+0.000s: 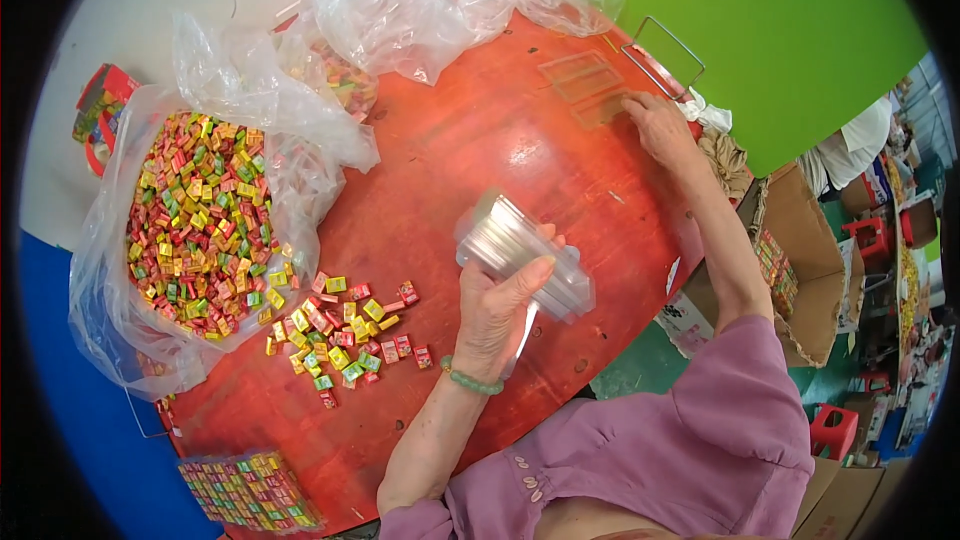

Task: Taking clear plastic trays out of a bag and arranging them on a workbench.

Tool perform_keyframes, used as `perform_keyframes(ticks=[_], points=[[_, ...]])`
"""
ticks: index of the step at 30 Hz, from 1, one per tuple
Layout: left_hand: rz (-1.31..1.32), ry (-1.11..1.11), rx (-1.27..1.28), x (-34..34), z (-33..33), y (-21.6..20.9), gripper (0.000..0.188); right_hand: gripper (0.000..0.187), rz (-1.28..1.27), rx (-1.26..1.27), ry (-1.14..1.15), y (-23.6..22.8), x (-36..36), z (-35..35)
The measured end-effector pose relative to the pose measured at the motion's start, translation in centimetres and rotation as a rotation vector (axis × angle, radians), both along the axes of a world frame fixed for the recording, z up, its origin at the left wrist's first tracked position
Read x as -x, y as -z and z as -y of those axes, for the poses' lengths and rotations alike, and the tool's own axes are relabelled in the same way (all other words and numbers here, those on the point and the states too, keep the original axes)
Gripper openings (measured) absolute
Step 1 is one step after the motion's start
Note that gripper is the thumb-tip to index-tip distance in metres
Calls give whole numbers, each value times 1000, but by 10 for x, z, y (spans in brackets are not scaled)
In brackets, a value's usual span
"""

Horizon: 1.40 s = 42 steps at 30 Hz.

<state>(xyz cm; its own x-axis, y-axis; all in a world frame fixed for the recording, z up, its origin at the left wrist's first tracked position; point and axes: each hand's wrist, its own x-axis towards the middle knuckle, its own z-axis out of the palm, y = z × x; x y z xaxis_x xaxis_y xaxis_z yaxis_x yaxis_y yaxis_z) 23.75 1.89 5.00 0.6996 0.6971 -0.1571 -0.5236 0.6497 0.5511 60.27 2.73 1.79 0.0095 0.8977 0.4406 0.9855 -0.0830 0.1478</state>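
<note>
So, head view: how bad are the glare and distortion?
Head view: a bright glare patch on the red table; streaky highlights on the clear plastic stack in the left hand. Head view: fisheye bows the table's edges, corners go black, and the background clutter at far right is hard to make out.

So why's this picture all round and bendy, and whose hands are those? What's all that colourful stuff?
There's no robot here, just a person. The camera sits on their head and looks down through a very wide lens, so straight edges bend.

The left hand holds a stack of clear plastic pieces. The right hand reaches across to flat clear plastic; I can't tell whether it's touching.

On the red table lies a loose pile of little colourful boxes. Lots more fill the big clear bag, and a neat block of them lies at the picture's lower left.
</note>
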Motion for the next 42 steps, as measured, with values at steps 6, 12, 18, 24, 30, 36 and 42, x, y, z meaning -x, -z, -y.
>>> perform_keyframes(ticks=[6, 12, 18, 24, 30, 36, 42], points=[[20, -92, 25, 1, -2, -1, 40, 17, -1202, 417, -415, -72, 149, 54], [-92, -27, -132, -1, 2, 1, 42, 15, -1279, 502, -510, -73, 184, 75], [-121, 9, -207, -3, 6, 0, 40, 6, -1794, 712, -365, -75, 171, 89], [-143, -96, -78, 0, 1, -2, 34, 15, -339, 71, -185, -70, 123, 87], [-95, -1, -45, -3, 2, -3, 38, 26, 32, 91, -55, -21, 24, 76], [-89, 25, -21, -4, 5, 3, 43, 27, 49, 104, -12, -3, 1, 53], [-72, 38, -33, -7, 6, 6, 45, 31, -96, 10, -1, -18, 36, 52]])
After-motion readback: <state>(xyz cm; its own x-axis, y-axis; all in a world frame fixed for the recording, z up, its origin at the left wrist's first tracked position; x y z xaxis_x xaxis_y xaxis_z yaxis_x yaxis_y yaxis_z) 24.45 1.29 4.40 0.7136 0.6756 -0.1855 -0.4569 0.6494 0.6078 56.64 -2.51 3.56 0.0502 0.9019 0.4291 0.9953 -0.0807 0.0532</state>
